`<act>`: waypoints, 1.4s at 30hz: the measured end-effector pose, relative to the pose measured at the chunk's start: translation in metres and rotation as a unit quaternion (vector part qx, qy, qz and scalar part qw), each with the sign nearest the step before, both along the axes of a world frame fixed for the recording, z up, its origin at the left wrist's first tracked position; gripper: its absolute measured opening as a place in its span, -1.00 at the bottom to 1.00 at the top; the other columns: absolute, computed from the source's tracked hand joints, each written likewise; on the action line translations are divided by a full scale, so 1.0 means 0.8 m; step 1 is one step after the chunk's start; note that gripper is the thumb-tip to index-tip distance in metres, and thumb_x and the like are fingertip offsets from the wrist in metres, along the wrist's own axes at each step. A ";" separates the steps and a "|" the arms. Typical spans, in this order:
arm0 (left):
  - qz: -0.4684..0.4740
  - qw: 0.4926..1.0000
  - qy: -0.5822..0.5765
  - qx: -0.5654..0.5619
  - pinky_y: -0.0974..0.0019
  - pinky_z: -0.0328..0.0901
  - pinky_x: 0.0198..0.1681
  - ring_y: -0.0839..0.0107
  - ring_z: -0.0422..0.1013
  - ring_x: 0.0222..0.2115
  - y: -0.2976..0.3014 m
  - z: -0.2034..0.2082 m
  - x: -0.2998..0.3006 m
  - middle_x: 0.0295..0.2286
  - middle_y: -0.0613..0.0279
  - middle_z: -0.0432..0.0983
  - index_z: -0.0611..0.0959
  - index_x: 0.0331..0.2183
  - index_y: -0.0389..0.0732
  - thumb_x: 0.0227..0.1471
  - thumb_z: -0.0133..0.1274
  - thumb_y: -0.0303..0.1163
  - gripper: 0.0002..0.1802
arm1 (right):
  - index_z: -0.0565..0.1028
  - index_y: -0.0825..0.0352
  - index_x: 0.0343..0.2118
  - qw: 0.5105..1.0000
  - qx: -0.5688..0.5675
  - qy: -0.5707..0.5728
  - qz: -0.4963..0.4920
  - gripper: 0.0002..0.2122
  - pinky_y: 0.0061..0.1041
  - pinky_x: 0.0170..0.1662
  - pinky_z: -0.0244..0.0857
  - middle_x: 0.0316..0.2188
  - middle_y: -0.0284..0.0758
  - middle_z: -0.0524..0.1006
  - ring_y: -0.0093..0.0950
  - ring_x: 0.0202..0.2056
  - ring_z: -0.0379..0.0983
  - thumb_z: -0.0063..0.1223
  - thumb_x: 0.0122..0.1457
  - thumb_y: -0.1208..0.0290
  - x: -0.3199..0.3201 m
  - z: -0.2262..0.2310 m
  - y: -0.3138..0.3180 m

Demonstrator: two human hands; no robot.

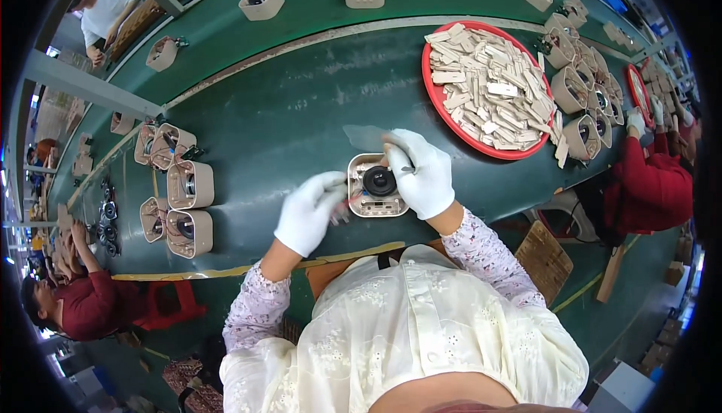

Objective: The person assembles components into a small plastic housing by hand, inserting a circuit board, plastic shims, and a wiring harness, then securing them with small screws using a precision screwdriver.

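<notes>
On the green bench in front of me stands a beige speaker housing (356,208) with its open side up. A round black speaker (379,181) sits inside, with red wires along its left. My left hand (308,211), white-gloved, is at the housing's left rim; motion smears its fingertips. My right hand (423,175), also gloved, curls over the upper right rim. Its fingers are bent together near a small dark thing I cannot make out. Beyond those fingertips lies a faint translucent sheet (364,138), perhaps thin film.
A red tray (432,89) heaped with beige plastic strips (489,86) stands at far right. Beige housings (190,184) cluster at left, more (569,88) at right. Others ride a green belt (301,14) along the back. Co-workers (654,180) sit on both sides.
</notes>
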State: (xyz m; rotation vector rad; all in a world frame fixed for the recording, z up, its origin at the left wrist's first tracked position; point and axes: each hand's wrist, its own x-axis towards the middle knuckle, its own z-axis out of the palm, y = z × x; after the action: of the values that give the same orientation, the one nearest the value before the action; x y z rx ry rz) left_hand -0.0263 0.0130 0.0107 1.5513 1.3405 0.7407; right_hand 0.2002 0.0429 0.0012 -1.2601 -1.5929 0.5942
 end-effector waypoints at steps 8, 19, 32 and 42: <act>-0.242 0.817 0.281 0.441 0.31 0.40 -0.40 0.40 0.50 -0.33 -0.019 0.019 0.014 -0.09 0.34 0.52 0.64 -0.03 0.06 -0.09 0.20 -0.38 -0.51 | 0.60 0.37 -0.16 0.999 0.036 -0.037 0.000 -0.84 -0.44 -0.30 0.49 -0.42 -0.19 0.65 -0.37 -0.43 0.66 0.14 0.21 0.55 0.004 -0.001 -0.001; 0.007 0.752 -0.601 -0.272 0.30 0.13 -0.47 0.43 0.18 -0.56 -0.034 0.005 0.041 -0.40 0.30 0.32 0.41 0.18 -0.24 0.36 -0.26 0.16 -0.31 | 0.64 0.34 -0.14 0.951 0.101 -0.155 0.248 -0.69 -0.42 -0.44 0.39 -0.54 -0.26 0.58 -0.34 -0.53 0.53 0.16 0.00 0.65 0.072 0.072 -0.017; 0.091 0.908 -0.380 -0.150 0.31 0.47 -0.49 0.32 0.54 -0.55 -0.047 -0.002 0.051 -0.43 0.12 0.51 0.48 -0.30 -0.36 0.04 0.09 -0.71 -0.84 | 0.59 0.15 -0.29 0.843 0.052 -0.390 0.366 -0.81 -0.26 -0.43 0.42 -0.51 -0.32 0.55 -0.27 -0.45 0.57 0.13 0.00 0.48 0.073 0.109 -0.020; -0.062 0.971 0.068 0.222 0.29 0.37 -0.47 0.25 0.50 -0.52 -0.029 0.003 0.060 -0.44 0.18 0.50 0.52 -0.40 -0.19 -0.16 0.43 -0.38 -0.63 | 0.63 0.20 -0.37 0.886 -0.062 -0.348 0.299 -0.64 -0.32 -0.44 0.40 -0.56 -0.27 0.58 -0.23 -0.49 0.57 0.34 -0.01 -0.02 0.068 0.114 -0.021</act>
State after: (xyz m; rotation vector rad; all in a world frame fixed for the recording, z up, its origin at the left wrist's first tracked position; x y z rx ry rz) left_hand 0.0217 -0.0104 0.0130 2.0507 1.2127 0.9118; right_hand 0.2544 0.0265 0.0923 -1.1208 -2.6359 0.6591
